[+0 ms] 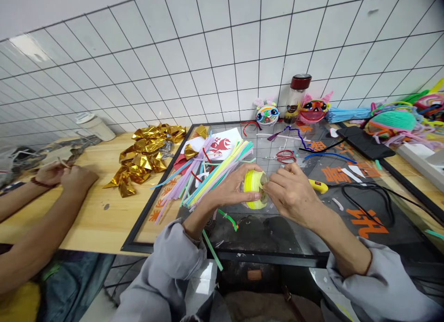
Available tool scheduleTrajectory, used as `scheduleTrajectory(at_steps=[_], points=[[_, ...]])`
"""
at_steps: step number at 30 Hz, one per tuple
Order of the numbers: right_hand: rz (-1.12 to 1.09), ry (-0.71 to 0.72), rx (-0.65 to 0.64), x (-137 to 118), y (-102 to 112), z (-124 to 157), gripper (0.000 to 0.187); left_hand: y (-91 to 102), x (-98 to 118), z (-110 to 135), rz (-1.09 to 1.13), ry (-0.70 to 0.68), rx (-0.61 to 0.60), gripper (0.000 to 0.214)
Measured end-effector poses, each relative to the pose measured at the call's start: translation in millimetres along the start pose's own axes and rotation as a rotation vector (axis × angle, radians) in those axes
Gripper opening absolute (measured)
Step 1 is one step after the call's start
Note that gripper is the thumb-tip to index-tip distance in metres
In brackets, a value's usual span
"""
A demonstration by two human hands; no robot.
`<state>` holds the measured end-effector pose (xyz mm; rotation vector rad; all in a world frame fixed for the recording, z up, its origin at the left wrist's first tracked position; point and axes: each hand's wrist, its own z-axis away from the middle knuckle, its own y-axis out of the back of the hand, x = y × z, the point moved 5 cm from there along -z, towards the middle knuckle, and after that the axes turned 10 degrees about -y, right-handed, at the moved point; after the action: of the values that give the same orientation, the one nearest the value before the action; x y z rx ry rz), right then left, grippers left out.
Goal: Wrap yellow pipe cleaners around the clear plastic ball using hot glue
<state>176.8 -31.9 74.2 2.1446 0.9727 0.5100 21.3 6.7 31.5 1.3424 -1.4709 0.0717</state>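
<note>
My left hand [231, 188] grips a round craft piece [252, 190] wrapped in bright yellow fuzzy strands, its right side clear or pale. On that right side, the fingers of my right hand [289, 190] are curled in a pinch; what lies between them is hidden. Just right of my right hand rests a yellow-handled tool [318, 186], apparently a glue gun, partly covered by the hand. Behind the hands lie red-handled scissors [286, 155]. To the left, a loose bundle of pastel pipe cleaners [222, 172] spreads across the dark board.
A black-framed board [249, 241] covers the table. Finished animal-face crafts [267, 114] and a glass bottle [296, 100] stand by the tiled wall. A black cable [367, 185] loops at right. Gold foil [145, 158] and another person's hands [69, 175] are at left.
</note>
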Motion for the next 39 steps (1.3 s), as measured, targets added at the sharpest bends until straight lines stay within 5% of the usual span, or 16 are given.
scheduleTrajectory(at_steps=[29, 39], points=[[-0.034, -0.008, 0.021, -5.1, 2.5, 3.8, 0.023, -2.8, 6.7, -2.6, -0.009, 0.116, 0.104, 0.042], [-0.433, -0.167, -0.116, 8.9, 5.7, 7.7, 0.014, -2.5, 3.2, -2.2, 0.014, 0.100, 0.092, 0.042]])
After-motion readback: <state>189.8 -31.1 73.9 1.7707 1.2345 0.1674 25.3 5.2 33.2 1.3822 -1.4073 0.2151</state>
